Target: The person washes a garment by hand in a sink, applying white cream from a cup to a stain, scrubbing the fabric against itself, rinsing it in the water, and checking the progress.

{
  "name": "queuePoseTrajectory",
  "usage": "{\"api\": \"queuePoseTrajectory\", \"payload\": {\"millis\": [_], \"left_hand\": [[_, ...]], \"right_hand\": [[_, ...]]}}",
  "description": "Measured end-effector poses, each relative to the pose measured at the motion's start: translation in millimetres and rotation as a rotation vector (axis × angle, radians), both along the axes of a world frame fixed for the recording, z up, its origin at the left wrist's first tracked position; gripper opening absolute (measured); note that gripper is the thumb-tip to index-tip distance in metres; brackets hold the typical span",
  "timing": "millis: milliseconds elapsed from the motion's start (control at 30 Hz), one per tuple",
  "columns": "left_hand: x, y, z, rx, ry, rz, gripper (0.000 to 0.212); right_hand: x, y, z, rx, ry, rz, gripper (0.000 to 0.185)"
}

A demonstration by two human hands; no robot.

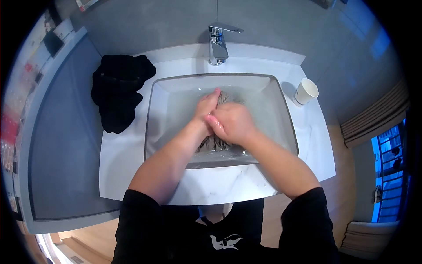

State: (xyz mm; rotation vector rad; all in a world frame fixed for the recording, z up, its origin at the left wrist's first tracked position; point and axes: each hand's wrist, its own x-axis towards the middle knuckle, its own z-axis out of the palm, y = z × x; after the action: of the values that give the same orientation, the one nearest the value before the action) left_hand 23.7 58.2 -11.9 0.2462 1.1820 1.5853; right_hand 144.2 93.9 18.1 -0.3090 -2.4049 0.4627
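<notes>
A wet, dark-patterned cloth [216, 144] is bunched in the water of a rectangular washbasin [290, 132]. My left hand [206, 105] presses against the cloth from the left, its thumb or fingers extended toward the faucet. Curled over the same cloth, my right hand [233, 121] grips it in a fist, with the fingers against my left wrist and palm. Folds of fabric show above and below my hands; the part between them is hidden. A chrome single-lever faucet [218, 46] stands behind the basin.
Black clothing [120, 89] lies heaped at the counter's left end. A white paper cup [306, 92] stands on the white marbled countertop [224, 184] to the right. A grey partition [66, 138] rises on the left; a striped curtain [376, 114] hangs at right.
</notes>
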Motion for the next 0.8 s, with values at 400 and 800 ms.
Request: {"api": "queuePoseTrajectory", "payload": {"millis": [400,800], "left_hand": [[-29.7,-30.1,32.2,0.183,0.257,-0.198,0.048],[-4.3,4.8,-0.3,-0.033,0.005,0.172,0.056]], "right_hand": [[30.7,79.5,0.2,-0.549,-0.618,0.141,0.056],[-7.9,9.0,3.3,0.079,-0.093,0.046,0.036]]}}
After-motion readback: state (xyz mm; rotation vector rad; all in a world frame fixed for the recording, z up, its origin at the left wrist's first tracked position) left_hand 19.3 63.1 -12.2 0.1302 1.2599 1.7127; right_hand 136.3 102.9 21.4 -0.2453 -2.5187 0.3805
